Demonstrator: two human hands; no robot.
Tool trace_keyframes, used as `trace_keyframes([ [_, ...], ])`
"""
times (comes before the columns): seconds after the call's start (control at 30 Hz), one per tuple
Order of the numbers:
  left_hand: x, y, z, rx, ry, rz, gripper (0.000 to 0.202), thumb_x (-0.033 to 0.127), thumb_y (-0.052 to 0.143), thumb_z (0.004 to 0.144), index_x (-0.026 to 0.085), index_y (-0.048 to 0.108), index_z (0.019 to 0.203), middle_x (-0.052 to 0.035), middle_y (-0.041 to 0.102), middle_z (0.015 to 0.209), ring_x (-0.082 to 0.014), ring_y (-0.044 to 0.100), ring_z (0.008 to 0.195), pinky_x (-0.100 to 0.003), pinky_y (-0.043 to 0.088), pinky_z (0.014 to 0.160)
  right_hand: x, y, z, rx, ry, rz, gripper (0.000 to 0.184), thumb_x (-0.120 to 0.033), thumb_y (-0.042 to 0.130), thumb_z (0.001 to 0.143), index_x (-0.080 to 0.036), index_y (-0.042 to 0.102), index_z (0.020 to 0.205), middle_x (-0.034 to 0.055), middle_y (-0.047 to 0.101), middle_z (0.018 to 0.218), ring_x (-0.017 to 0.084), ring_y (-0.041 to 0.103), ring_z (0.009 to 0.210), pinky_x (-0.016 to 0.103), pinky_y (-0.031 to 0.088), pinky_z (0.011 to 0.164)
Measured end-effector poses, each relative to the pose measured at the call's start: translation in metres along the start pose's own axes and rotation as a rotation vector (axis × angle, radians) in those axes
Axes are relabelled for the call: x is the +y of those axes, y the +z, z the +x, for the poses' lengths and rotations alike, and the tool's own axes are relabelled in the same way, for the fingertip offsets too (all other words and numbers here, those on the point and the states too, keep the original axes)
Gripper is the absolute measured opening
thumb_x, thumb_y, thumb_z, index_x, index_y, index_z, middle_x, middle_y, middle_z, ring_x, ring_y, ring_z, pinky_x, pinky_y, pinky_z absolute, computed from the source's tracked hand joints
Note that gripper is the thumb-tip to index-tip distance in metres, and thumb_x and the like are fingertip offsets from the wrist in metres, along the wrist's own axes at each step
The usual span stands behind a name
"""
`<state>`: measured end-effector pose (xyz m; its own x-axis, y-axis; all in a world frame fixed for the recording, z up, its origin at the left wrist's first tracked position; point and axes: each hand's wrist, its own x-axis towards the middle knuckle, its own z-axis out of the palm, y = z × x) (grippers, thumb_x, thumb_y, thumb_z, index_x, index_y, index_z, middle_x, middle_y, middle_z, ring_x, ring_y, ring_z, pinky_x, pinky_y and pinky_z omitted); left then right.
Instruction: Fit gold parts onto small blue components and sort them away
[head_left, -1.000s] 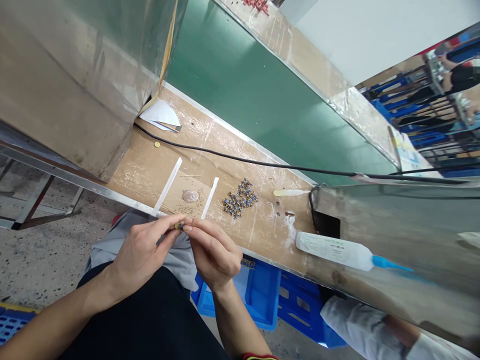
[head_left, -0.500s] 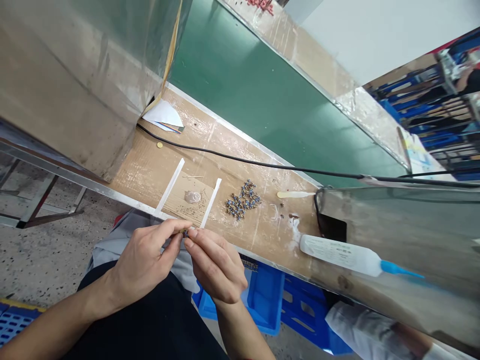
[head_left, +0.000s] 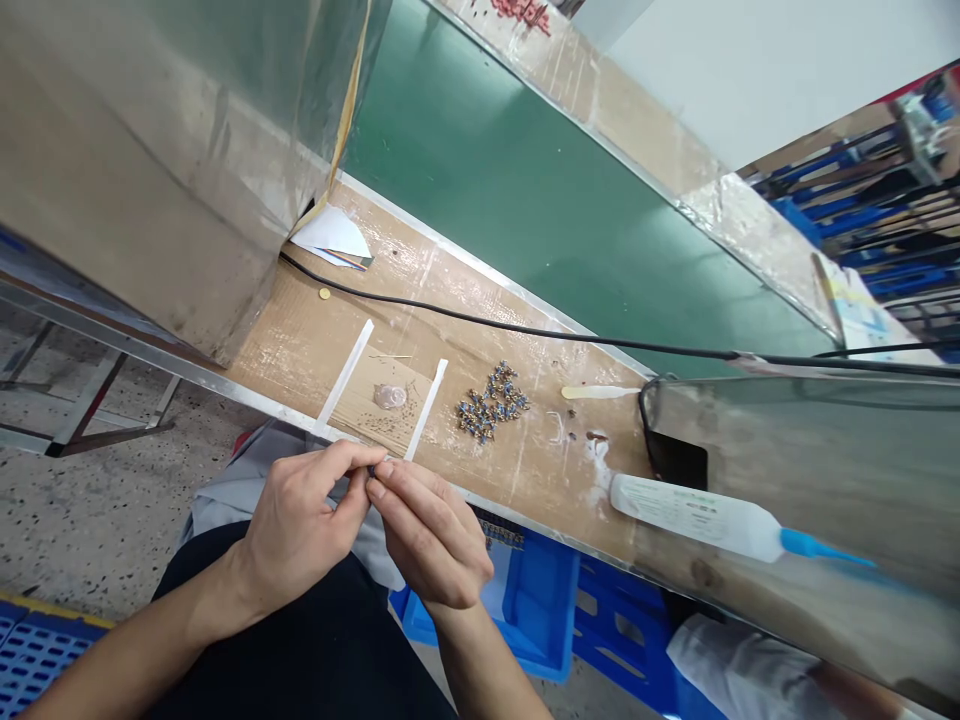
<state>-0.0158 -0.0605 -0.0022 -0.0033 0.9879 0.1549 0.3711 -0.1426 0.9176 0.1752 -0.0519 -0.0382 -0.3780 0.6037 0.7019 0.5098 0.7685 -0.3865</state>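
My left hand (head_left: pixel 307 515) and my right hand (head_left: pixel 431 530) meet fingertip to fingertip at the table's front edge. Both are closed in a pinch on a small dark part (head_left: pixel 372 470), mostly hidden by the fingers; its kind is too small to tell. Just beyond them, a cardboard square (head_left: pixel 360 420) lies between two strips of white tape. On it are a clear blob (head_left: pixel 390 397), scattered tiny bits and a thin stick (head_left: pixel 391 356). To the right sits a pile of small blue and brass-coloured parts (head_left: pixel 487 405).
A black cable (head_left: pixel 480 317) crosses the table. At right are a pale flat stick (head_left: pixel 600 392), a white bottle (head_left: pixel 694 515) with a blue nozzle, and a black object (head_left: pixel 679 460). A blue bin (head_left: pixel 540 600) stands below the edge. Another person's sleeve (head_left: pixel 739 665) shows lower right.
The view has shifted slightly, so the table things appear a little farther right. My hands stay pinched together; the small part between them is more covered now.
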Motion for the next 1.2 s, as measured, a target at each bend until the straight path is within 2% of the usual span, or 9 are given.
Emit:
trace_keyframes([
  [0.2, 0.001, 0.003, -0.002, -0.02, -0.085, -0.171, 0.028, 0.012, 0.067, 0.108, 0.025, 0.075, 0.132, -0.0004, 0.09, 0.12, -0.0156, 0.088, 0.106, -0.022, 0.068, 0.098, 0.003, -0.007, -0.009, -0.004, 0.028, 0.061, 0.056, -0.007, 0.088, 0.095, -0.029, 0.077, 0.146, 0.007, 0.083, 0.139, 0.031, 0.086, 0.12, 0.047, 0.08, 0.099],
  [0.37, 0.005, -0.002, 0.003, -0.07, -0.192, -0.368, 0.016, 0.014, 0.073, 0.106, 0.025, 0.082, 0.113, 0.0004, 0.091, 0.109, -0.0153, 0.088, 0.093, -0.022, 0.071, 0.088, 0.005, -0.015, -0.012, -0.018, 0.038, 0.117, 0.06, -0.009, 0.091, 0.093, -0.029, 0.076, 0.148, 0.0062, 0.084, 0.137, 0.03, 0.085, 0.123, 0.044, 0.078, 0.105],
  [0.5, 0.004, -0.003, 0.006, -0.047, -0.173, -0.372, 0.016, 0.013, 0.077, 0.103, 0.026, 0.086, 0.106, 0.0042, 0.089, 0.095, -0.0134, 0.086, 0.084, -0.021, 0.07, 0.084, 0.002, -0.014, 0.001, 0.071, 0.009, 0.093, 0.05, -0.012, 0.083, 0.1, -0.029, 0.076, 0.146, 0.0058, 0.087, 0.126, 0.028, 0.088, 0.109, 0.044, 0.081, 0.092],
  [0.57, 0.003, -0.003, 0.006, -0.042, -0.164, -0.343, 0.017, 0.012, 0.077, 0.102, 0.026, 0.086, 0.105, 0.0053, 0.089, 0.094, -0.0125, 0.085, 0.082, -0.02, 0.069, 0.083, 0.0, -0.013, 0.01, 0.138, 0.068, 0.114, 0.044, -0.015, 0.077, 0.105, -0.028, 0.075, 0.147, 0.0072, 0.088, 0.121, 0.027, 0.088, 0.102, 0.045, 0.08, 0.084],
  [0.63, 0.002, -0.002, 0.005, -0.055, -0.161, -0.313, 0.018, 0.011, 0.077, 0.102, 0.026, 0.086, 0.107, 0.0057, 0.089, 0.095, -0.0122, 0.085, 0.083, -0.02, 0.068, 0.083, -0.001, -0.014, 0.018, 0.154, 0.223, 0.157, 0.041, -0.011, 0.075, 0.105, -0.028, 0.077, 0.143, 0.0076, 0.087, 0.118, 0.026, 0.087, 0.1, 0.043, 0.078, 0.082],
  [0.7, 0.001, 0.0, 0.005, -0.063, -0.152, -0.282, 0.019, 0.011, 0.076, 0.102, 0.026, 0.085, 0.107, 0.0055, 0.089, 0.096, -0.0123, 0.085, 0.083, -0.02, 0.068, 0.082, -0.001, -0.015, 0.024, 0.102, 0.379, 0.226, 0.04, -0.005, 0.077, 0.101, -0.029, 0.081, 0.133, 0.0059, 0.087, 0.113, 0.023, 0.086, 0.098, 0.038, 0.076, 0.083],
  [0.77, 0.001, 0.001, 0.005, -0.066, -0.137, -0.25, 0.018, 0.012, 0.075, 0.102, 0.026, 0.085, 0.106, 0.0046, 0.089, 0.096, -0.0132, 0.085, 0.083, -0.021, 0.067, 0.081, 0.0, -0.016, 0.026, 0.034, 0.457, 0.308, 0.037, -0.002, 0.079, 0.099, -0.029, 0.083, 0.124, 0.004, 0.088, 0.108, 0.021, 0.086, 0.097, 0.036, 0.075, 0.084],
  [0.9, 0.0, 0.002, 0.004, -0.086, -0.111, -0.209, 0.017, 0.012, 0.073, 0.103, 0.025, 0.083, 0.106, 0.0038, 0.089, 0.099, -0.0142, 0.085, 0.086, -0.022, 0.067, 0.082, 0.002, -0.014, 0.026, 0.023, 0.484, 0.398, 0.035, -0.002, 0.08, 0.099, -0.029, 0.084, 0.12, 0.0027, 0.088, 0.106, 0.02, 0.085, 0.095, 0.034, 0.074, 0.084],
  [1.2, 0.005, 0.004, 0.006, -0.088, -0.076, -0.172, 0.018, 0.007, 0.071, 0.1, 0.023, 0.08, 0.101, 0.0059, 0.086, 0.09, -0.0097, 0.082, 0.078, -0.016, 0.063, 0.076, -0.002, -0.02, 0.027, 0.022, 0.568, 0.443, 0.034, -0.001, 0.08, 0.098, -0.03, 0.086, 0.114, 0.0002, 0.088, 0.104, 0.018, 0.086, 0.094, 0.03, 0.072, 0.086],
])
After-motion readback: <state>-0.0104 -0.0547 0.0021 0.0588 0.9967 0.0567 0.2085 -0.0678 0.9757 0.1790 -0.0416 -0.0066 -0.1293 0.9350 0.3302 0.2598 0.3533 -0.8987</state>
